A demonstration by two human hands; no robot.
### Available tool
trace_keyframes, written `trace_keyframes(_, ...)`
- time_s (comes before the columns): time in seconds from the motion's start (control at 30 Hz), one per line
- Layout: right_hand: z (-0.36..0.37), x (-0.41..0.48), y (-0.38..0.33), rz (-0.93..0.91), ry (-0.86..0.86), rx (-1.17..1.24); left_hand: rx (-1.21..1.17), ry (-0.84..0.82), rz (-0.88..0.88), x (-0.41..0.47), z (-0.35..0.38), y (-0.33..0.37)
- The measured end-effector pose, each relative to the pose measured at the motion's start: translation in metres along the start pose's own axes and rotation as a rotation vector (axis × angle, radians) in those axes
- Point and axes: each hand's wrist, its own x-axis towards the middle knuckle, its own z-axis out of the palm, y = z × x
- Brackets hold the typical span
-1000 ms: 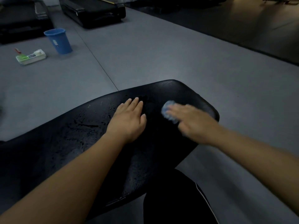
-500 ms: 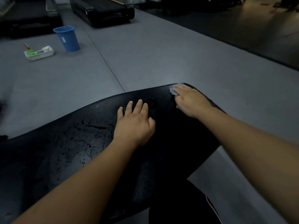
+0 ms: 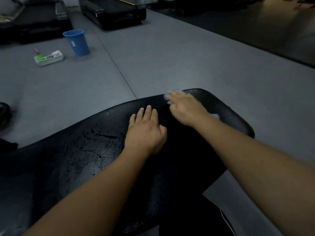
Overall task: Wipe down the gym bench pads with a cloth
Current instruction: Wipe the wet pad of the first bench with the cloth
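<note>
One black bench pad, wet patches on it. One light blue cloth at the pad's far edge, under the right hand; the hand is blurred, so can't tell the grip. Left hand lies flat on the pad, fingers straight, holding nothing. On the floor: one blue bin, one white box.

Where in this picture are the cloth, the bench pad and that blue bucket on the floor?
cloth (image 3: 166,97): head view, on the pale blue edge near the pad's far rim.
bench pad (image 3: 76,143): head view, on its wet black top surface.
blue bucket (image 3: 77,43): head view, on the middle of its side wall.
</note>
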Motion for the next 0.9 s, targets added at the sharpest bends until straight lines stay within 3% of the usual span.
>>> trace_keyframes(0.13, -0.011, -0.097, -0.004, -0.255, -0.118, 0.124, 0.021, -0.066, 0.045, 0.002, -0.008, -0.008)
trace_keyframes(0.23, -0.017, -0.091, 0.037, -0.066, -0.098, 0.076, 0.063, -0.055, 0.003, -0.013, -0.008, -0.013)
trace_keyframes(0.33, -0.011, -0.061, 0.025, 0.128, 0.054, 0.041, 0.050, -0.025, -0.045, -0.027, -0.006, -0.014)
trace_keyframes(0.47, -0.001, -0.137, -0.025, -0.235, -0.006, 0.116, 0.040, -0.031, -0.045, -0.024, -0.008, -0.013)
trace_keyframes(0.53, -0.005, -0.173, -0.018, -0.325, -0.045, 0.156, 0.046, -0.033, -0.041, -0.025, -0.008, -0.013)
trace_keyframes(0.6, -0.012, -0.162, 0.013, -0.229, -0.052, 0.123, 0.045, -0.054, -0.021, -0.026, -0.012, -0.014)
trace_keyframes(0.67, -0.015, -0.117, 0.038, -0.010, -0.034, 0.064, 0.039, -0.092, 0.019, -0.023, -0.018, -0.020)
trace_keyframes(0.73, -0.011, -0.086, 0.025, 0.074, 0.030, 0.001, 0.053, -0.112, 0.052, -0.023, -0.024, -0.030)
trace_keyframes(0.9, -0.004, -0.146, -0.036, -0.349, -0.088, 0.114, 0.090, -0.013, -0.035, -0.034, -0.015, -0.040)
